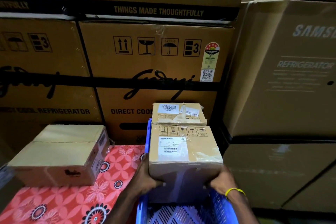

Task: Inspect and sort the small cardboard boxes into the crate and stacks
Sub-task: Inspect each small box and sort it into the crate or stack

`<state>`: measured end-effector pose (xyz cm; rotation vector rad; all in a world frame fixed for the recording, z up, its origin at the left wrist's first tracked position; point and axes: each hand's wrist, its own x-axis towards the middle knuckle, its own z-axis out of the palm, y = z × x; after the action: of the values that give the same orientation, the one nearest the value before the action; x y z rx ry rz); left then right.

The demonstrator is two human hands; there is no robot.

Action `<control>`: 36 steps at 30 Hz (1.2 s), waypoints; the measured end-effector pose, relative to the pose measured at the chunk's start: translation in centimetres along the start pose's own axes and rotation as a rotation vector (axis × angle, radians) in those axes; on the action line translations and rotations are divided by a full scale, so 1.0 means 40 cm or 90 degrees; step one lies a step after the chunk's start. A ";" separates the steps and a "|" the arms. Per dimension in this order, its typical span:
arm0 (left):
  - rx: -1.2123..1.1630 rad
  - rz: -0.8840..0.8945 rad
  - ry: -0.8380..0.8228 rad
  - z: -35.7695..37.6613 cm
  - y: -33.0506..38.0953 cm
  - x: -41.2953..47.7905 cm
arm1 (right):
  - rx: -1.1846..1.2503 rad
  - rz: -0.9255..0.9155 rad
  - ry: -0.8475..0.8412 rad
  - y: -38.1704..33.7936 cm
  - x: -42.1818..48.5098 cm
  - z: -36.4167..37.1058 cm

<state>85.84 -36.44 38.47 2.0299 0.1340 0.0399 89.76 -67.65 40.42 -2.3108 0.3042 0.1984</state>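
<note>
Both hands: left hand (145, 176), right hand (221, 181) clasp box (183, 152) over crate (181, 212).

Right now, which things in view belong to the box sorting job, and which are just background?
In the job:
small brown cardboard box with white label, held by left hand and right hand
second small taped cardboard box behind it
blue plastic slatted crate
flat pale cardboard box on the red floral cloth

Lying about:
large Godrej refrigerator cartons
Samsung refrigerator carton
</note>
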 end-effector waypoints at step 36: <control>-0.075 0.114 0.052 -0.081 0.198 -0.142 | 0.240 -0.277 0.238 -0.135 -0.217 0.002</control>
<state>80.52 -37.71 47.16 1.9184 0.0002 0.2385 82.96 -62.64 46.16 -1.9671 0.0108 -0.4743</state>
